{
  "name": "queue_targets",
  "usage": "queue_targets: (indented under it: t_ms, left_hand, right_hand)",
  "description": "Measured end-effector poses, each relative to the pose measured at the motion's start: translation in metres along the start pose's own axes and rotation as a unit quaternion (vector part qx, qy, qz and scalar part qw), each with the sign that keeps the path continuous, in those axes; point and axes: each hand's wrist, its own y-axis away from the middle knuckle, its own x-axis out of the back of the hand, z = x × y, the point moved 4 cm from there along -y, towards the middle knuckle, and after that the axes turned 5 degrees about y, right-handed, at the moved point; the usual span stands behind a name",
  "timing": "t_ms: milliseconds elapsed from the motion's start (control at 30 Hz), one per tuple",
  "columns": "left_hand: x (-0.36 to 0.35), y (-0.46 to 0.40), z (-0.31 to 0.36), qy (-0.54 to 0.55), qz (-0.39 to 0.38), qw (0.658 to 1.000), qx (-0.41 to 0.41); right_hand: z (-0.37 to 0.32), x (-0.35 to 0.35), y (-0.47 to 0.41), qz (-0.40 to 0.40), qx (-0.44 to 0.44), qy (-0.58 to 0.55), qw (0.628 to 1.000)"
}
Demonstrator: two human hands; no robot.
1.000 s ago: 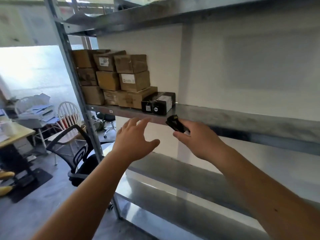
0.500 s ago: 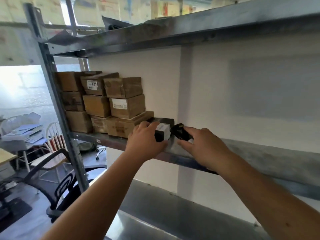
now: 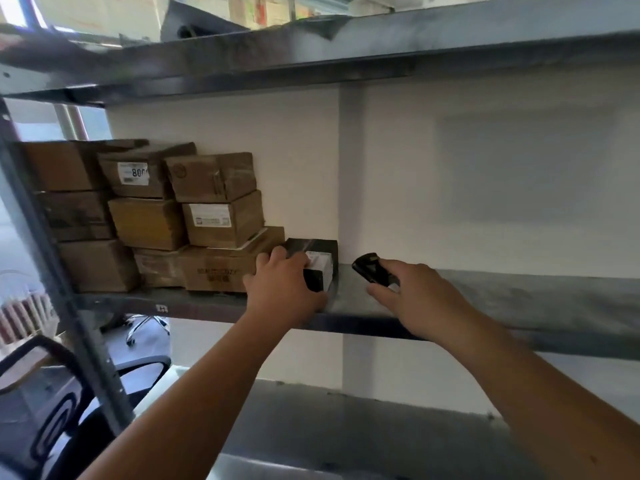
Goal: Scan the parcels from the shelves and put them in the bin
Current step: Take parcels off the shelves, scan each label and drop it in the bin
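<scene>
A small black parcel (image 3: 320, 263) with a white label stands on the grey metal shelf (image 3: 485, 299), right of a stack of brown cardboard parcels (image 3: 214, 216). My left hand (image 3: 282, 289) grips the black parcel from the front, fingers curled over its top and left side. My right hand (image 3: 415, 296) holds a small black scanner (image 3: 372, 271) just right of the parcel, with its head pointing toward the white label. The bin is not in view.
An upper shelf (image 3: 311, 53) hangs close overhead. The rack's grey upright post (image 3: 52, 271) runs down the left. A lower shelf (image 3: 363, 427) lies under my arms. Black office chairs (image 3: 69, 393) stand at lower left, beyond the rack.
My left hand reached up from below the shelf and took hold of the black parcel. My right hand brought the scanner up beside it. The view tilted upward.
</scene>
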Motion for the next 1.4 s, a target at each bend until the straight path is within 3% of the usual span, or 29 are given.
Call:
queue_targets:
  t_ms: [433,700,900,1033,1133,1233,1400]
  left_hand:
    - [0.012,0.001,-0.027,0.131,-0.043,0.985,-0.108]
    - [0.0,0.013,-0.025,0.279,-0.059,0.944,-0.163]
    - [-0.015,0.003,-0.014,0.407,-0.108,0.895,-0.146]
    - [-0.023,-0.017,-0.001,0.541,-0.123,0.831,-0.032]
    - [-0.039,-0.033,0.011,0.54,-0.102,0.835,-0.006]
    - [-0.06,-0.038,0.026,0.555,-0.148,0.818,0.036]
    - [-0.074,-0.049,0.057,0.525,-0.195,0.829,-0.003]
  right_hand:
    - [-0.019,-0.003,0.049,0.033,-0.072,-0.001,0.997]
    - [-0.029,-0.005,0.083,0.039,-0.093,0.006,0.995]
    - [-0.03,0.003,0.096,0.051,-0.107,0.019,0.993]
    - [-0.013,0.011,0.098,0.047,-0.116,0.014,0.992]
    - [0.003,0.022,0.099,0.043,-0.126,0.041,0.99]
    - [0.018,0.027,0.102,0.041,-0.131,0.051,0.989]
    - [0.041,0.028,0.099,0.037,-0.14,0.042,0.989]
